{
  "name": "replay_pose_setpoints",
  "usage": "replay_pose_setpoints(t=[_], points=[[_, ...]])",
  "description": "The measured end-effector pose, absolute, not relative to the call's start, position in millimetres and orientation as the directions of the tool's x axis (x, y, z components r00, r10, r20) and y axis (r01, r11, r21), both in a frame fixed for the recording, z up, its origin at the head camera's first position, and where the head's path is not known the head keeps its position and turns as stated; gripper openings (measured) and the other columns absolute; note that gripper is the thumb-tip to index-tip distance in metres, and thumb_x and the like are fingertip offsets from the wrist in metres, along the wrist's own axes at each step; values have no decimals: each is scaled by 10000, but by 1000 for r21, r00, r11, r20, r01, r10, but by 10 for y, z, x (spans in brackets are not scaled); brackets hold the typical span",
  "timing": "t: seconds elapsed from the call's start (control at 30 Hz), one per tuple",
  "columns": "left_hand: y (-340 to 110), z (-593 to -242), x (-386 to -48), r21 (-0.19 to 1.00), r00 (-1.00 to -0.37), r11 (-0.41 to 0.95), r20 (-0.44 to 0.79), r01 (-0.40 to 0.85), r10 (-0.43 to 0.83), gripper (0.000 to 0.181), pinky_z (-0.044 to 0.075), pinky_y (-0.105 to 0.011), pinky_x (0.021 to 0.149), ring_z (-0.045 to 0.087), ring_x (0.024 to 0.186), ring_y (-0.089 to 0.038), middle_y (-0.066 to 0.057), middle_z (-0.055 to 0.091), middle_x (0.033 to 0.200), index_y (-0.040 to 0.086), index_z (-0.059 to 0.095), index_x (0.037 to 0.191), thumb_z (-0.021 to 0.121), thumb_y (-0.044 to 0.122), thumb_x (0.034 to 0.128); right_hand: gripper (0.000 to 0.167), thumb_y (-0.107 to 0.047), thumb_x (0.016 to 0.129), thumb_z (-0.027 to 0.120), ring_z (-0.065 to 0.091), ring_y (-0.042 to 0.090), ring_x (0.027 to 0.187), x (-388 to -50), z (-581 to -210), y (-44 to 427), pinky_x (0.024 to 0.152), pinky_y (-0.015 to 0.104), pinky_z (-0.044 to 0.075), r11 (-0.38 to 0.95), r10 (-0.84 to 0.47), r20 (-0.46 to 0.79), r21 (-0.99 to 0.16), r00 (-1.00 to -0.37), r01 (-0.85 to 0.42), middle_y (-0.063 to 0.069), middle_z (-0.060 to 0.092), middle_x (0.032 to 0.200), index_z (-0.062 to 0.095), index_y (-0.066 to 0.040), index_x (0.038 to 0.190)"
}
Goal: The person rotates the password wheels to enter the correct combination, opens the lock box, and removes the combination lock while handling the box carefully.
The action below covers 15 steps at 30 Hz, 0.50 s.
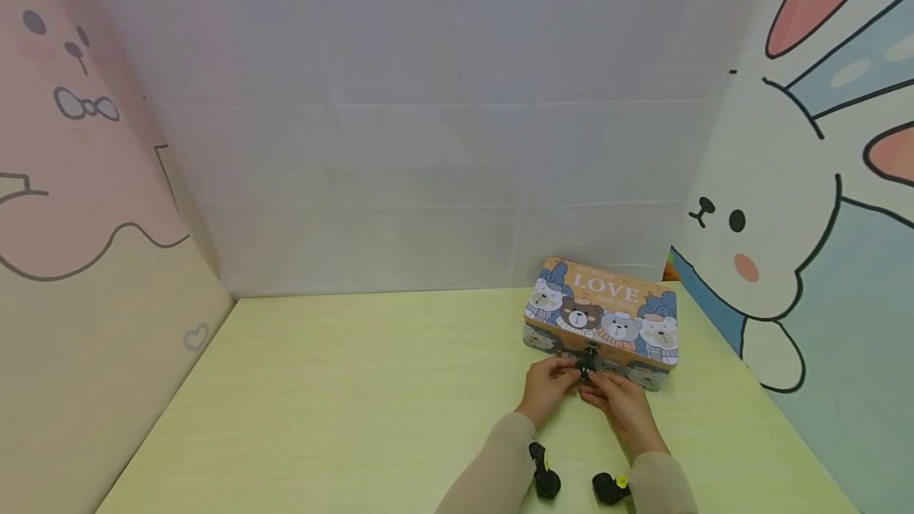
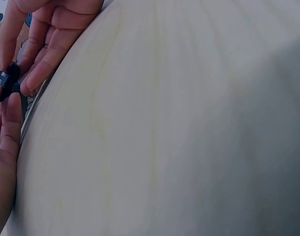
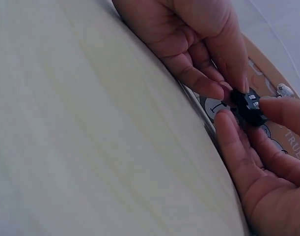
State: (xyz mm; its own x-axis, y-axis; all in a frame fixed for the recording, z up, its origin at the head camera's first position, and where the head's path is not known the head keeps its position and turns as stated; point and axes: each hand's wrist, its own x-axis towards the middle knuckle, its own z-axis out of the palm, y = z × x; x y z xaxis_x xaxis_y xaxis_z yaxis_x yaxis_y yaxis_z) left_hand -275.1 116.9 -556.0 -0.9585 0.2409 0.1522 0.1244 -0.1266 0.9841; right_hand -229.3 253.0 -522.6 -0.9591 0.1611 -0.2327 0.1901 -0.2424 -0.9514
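A small black combination padlock with pale digits on its dials is at the front latch of a tin box printed with bears and the word LOVE. My left hand pinches the padlock from the left side. From the right, my right hand has thumb and fingertips on it too. In the right wrist view the padlock sits between both hands' fingertips. Only part of the padlock shows at the left edge of the left wrist view. The box lid is down.
The box stands on a pale yellow-green table, near the back right corner. A white sheet closes off the back. Printed side panels stand left and right, with a rabbit on the right one. Black wrist cameras hang at both sleeves.
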Motion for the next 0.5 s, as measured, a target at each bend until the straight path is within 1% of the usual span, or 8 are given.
replay_pose_setpoints(t=[0.07,0.17,0.33,0.5], points=[[1177,-5593,-2776,984,-959,-143,143,110,246,200,563,-237,662,689,766,-127,-113,728,893,-104,700,1087,675,-22,907,361,67,1003,463,691,118,781,-2286,-5220,2530,782,264,562,-251,162,-225,-951,-961,180,63,639,906,397,230,1318],[1175,-5583,-2777,984,-961,-152,129,94,246,201,560,-233,660,697,766,-143,-117,730,890,-98,702,1090,675,-21,907,376,110,976,469,691,123,779,-2285,-5219,2530,782,274,564,-264,164,-213,-950,-963,165,61,624,938,377,217,1325],[1175,-5582,-2772,984,-960,-141,139,107,244,199,566,-249,657,700,765,-155,-128,730,889,-102,700,1088,675,-26,906,337,112,971,480,691,130,778,-2285,-5211,2526,783,276,564,-276,166,-213,-948,-963,162,55,629,927,416,190,1292],[1175,-5587,-2771,986,-960,-120,141,115,243,199,568,-254,657,697,758,-150,-123,732,894,-97,704,1089,676,-18,909,346,105,979,483,693,132,771,-2274,-5212,2521,774,276,566,-277,163,-217,-946,-963,166,66,623,921,398,209,1298]])
